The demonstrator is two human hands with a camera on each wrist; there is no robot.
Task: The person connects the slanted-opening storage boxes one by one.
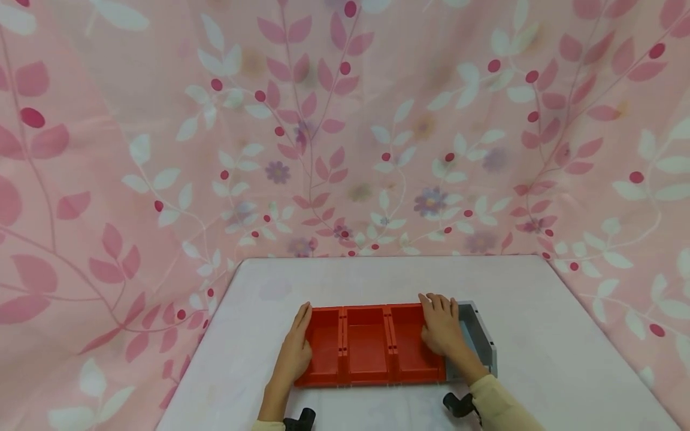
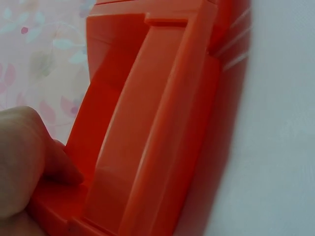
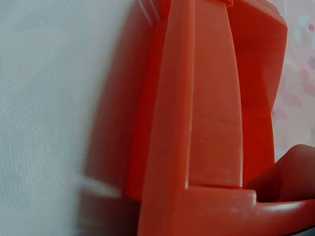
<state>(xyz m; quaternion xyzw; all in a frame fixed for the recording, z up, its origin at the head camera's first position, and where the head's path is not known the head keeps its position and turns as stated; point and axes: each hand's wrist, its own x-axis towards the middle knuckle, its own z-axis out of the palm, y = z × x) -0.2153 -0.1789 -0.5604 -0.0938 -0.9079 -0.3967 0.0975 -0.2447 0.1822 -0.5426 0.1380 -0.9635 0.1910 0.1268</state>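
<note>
Three red plastic bins stand side by side on the white table: a left one, a middle one and a right one. A grey bin adjoins the row's right end. My left hand grips the outer wall of the left red bin, its thumb inside. My right hand holds the right red bin's wall beside the grey bin, thumb on the inner side. In the right wrist view that red bin has its low front lip toward the camera. The fingers beyond the walls are partly hidden.
The white-covered table ends at a back edge in front of a pink floral curtain. Black camera mounts sit on both wrists, near the bins' front side.
</note>
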